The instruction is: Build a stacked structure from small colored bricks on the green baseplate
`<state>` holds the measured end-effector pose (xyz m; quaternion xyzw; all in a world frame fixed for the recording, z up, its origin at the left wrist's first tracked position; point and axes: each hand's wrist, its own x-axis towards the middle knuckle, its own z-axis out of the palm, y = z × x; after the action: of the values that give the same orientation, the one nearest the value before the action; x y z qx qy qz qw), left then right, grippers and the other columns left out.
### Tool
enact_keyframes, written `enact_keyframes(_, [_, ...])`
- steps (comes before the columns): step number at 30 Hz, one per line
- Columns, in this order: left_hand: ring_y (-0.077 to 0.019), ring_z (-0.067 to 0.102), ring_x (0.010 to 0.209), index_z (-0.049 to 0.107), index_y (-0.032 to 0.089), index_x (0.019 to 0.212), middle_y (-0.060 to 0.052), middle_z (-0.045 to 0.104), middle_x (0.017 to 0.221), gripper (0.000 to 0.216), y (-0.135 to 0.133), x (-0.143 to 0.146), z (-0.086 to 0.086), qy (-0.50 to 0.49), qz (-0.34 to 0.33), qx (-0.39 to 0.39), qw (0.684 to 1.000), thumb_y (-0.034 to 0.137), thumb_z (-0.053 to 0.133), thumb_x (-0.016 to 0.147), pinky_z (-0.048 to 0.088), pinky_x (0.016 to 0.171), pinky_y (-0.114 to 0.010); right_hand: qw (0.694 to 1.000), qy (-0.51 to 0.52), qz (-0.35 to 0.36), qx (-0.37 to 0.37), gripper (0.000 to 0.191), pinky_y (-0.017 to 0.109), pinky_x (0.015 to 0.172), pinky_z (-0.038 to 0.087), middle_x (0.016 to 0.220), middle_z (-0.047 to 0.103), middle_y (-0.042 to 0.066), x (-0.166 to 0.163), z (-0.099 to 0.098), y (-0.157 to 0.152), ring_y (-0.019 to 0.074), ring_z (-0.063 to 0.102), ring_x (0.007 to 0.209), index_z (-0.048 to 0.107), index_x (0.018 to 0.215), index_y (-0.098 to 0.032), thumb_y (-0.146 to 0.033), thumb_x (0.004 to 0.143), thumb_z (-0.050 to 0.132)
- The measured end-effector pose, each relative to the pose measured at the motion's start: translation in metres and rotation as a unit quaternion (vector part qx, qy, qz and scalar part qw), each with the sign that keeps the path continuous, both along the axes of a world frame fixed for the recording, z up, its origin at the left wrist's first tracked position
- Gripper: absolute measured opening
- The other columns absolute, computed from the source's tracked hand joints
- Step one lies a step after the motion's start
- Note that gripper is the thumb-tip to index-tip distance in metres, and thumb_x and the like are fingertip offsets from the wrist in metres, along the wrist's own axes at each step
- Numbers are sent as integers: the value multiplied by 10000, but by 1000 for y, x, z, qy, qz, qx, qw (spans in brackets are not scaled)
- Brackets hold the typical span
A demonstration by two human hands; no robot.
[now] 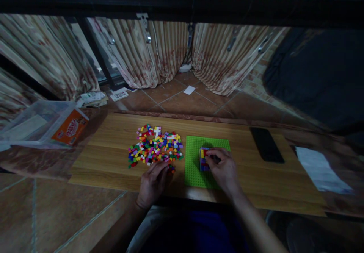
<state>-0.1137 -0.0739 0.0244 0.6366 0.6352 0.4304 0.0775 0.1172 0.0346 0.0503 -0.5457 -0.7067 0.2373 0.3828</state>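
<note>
A lime-green baseplate lies on the wooden table in front of me. On it stands a small block of building bricks, with blue, yellow, red and purple showing. My right hand reaches over this block, its thumb and forefinger pinched at a red brick on top; the palm hides the block's right side. To the left lies a loose pile of small multicoloured bricks. At the pile's near edge is my left hand, fingers closed together. Whatever they hold is too small to make out.
A black phone lies on the table's right part. Farther right is a white sheet. A clear plastic box with an orange label stands off the left end. Curtains hang behind the tiled floor.
</note>
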Motion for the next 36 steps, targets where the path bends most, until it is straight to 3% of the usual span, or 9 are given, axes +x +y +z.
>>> enact_keyframes(14, [-141, 694, 926, 651, 208, 1059, -51, 719, 1013, 182, 0, -1, -4, 19, -3, 28, 999, 194, 572, 895, 577, 825, -250, 999, -35, -29, -16, 123, 397, 808, 452, 856, 667, 64, -7, 2, 4, 227, 577, 842, 697, 743, -222, -249, 768, 580])
enact_keyframes(22, [-146, 693, 913, 641, 208, 1054, -48, 718, 988, 182, 5, 8, 8, 33, -27, 6, 999, 193, 535, 908, 579, 832, -268, 999, -1, -24, -24, 132, 388, 815, 451, 829, 667, 48, -6, 6, 5, 216, 585, 827, 699, 729, -228, -266, 774, 582])
enact_keyframes(28, [-153, 685, 963, 637, 213, 1089, -40, 720, 1030, 233, 28, 39, 20, -8, -83, -53, 995, 157, 534, 887, 576, 856, -294, 993, 102, -61, -7, 190, 361, 803, 461, 864, 688, 48, 12, 11, -4, 213, 618, 848, 703, 803, -219, -380, 820, 602])
enact_keyframes(36, [-137, 689, 875, 606, 222, 1178, -15, 717, 980, 354, 70, 78, 34, -11, -132, -133, 982, 111, 587, 842, 577, 830, -293, 984, 138, -97, -61, 239, 349, 770, 497, 857, 696, 56, 41, -6, -28, 209, 643, 801, 711, 819, -201, -421, 805, 620])
